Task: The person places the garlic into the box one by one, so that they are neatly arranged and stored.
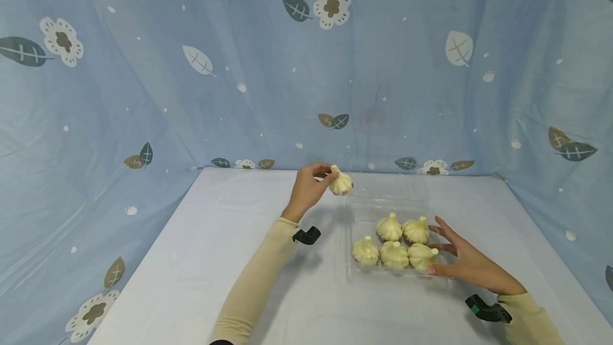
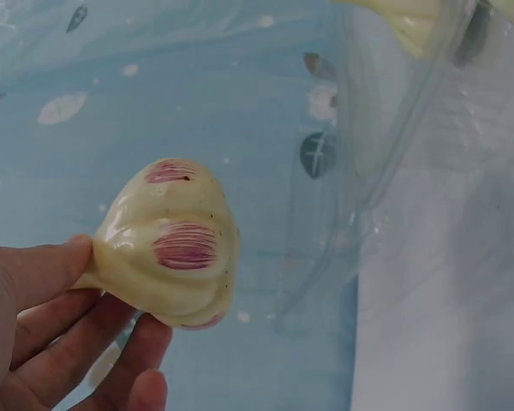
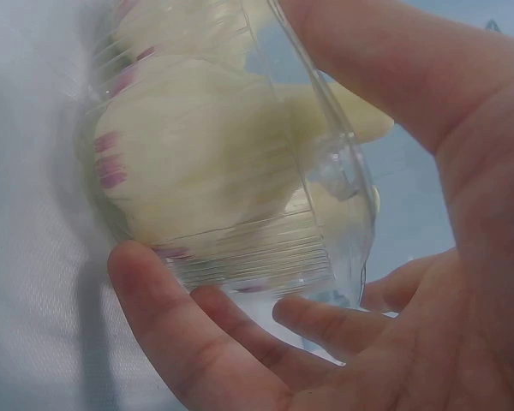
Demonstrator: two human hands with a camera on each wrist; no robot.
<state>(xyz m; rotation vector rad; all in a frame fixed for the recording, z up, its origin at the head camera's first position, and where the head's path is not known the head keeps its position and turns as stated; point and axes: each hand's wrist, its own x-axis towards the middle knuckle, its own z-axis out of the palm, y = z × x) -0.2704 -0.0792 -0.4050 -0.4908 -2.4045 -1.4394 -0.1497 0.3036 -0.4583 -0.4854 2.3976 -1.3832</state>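
My left hand [image 1: 308, 188] is raised over the back of the table, pinching a pale garlic bulb [image 1: 341, 182] by its stem. In the left wrist view, purple streaks show on the held garlic bulb [image 2: 176, 248]. At right, a clear plastic container [image 1: 354, 228] holds several more garlic bulbs [image 1: 394, 254] in two rows. The back row's left spot shows bare plastic. My right hand [image 1: 471, 265] grips the container's right end, thumb at its front corner and fingers farther back. Through the ribbed wall in the right wrist view shows a garlic bulb [image 3: 206, 145].
The container's transparent lid [image 1: 388, 188] is raised open at the back. A white cloth [image 1: 230, 212] covers the table. Behind it hangs a blue curtain [image 1: 268, 95] with leaf and flower prints. Each wrist wears a black mount [image 1: 306, 236].
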